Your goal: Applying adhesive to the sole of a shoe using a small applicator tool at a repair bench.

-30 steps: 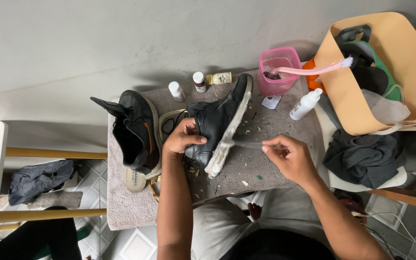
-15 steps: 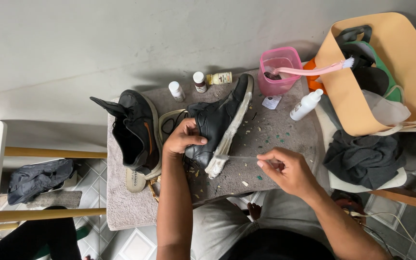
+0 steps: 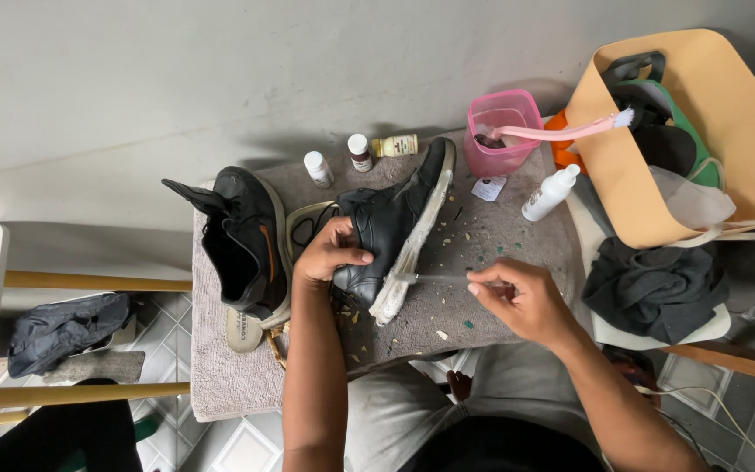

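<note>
Black shoe [image 3: 391, 229] gripped by left hand [image 3: 329, 253] — right hand [image 3: 522, 299] pinches thin brush [image 3: 439, 277].

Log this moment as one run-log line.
left hand: steadies black shoe | right hand: holds thin brush at sole | second shoe: beside, on grey towel
</note>
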